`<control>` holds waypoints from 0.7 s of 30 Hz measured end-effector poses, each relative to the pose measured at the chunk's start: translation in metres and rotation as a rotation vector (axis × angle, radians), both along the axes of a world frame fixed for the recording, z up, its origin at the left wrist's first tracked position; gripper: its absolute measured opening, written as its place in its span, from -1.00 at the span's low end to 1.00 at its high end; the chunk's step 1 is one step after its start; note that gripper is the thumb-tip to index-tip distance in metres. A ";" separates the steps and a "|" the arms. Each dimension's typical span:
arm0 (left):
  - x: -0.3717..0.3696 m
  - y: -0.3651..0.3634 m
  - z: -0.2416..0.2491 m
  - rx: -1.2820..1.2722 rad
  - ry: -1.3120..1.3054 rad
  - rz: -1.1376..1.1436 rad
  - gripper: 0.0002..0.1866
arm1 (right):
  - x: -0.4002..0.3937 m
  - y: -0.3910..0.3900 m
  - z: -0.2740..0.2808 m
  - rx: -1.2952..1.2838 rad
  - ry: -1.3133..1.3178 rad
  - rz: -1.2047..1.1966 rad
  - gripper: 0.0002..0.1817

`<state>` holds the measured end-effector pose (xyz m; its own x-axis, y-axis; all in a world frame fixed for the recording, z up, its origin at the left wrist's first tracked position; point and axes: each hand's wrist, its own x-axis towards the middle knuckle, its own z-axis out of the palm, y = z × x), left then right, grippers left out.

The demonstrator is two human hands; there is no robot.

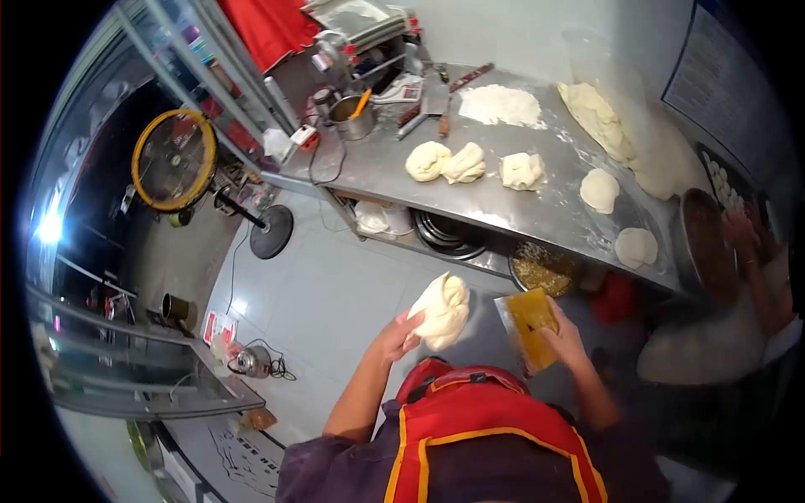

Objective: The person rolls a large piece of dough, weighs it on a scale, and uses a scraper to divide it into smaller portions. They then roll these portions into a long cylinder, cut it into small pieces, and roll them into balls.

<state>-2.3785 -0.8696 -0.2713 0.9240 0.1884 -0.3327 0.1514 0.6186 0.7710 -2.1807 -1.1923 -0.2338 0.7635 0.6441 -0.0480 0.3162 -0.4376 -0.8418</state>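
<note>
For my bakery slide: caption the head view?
Left hand holds a dough lump, right hand a scraper.

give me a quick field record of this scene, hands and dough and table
left hand: holds a dough lump above the floor
right hand: grips a yellow scraper
steel table: three dough lumps in a row, two flattened rounds, flour pile, large dough mass
other person: a hand at a dark bowl, right edge
</note>
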 end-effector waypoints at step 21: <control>0.648 0.036 0.076 1.825 -0.331 -0.504 -0.43 | 0.218 0.070 0.044 0.268 0.119 -0.700 -0.30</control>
<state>-1.7308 -0.8335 -0.1957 0.9720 -0.2110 0.1033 -0.2344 -0.8994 0.3690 -1.9630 -1.1224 -0.1895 0.9978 0.0118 -0.0660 -0.0601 -0.2787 -0.9585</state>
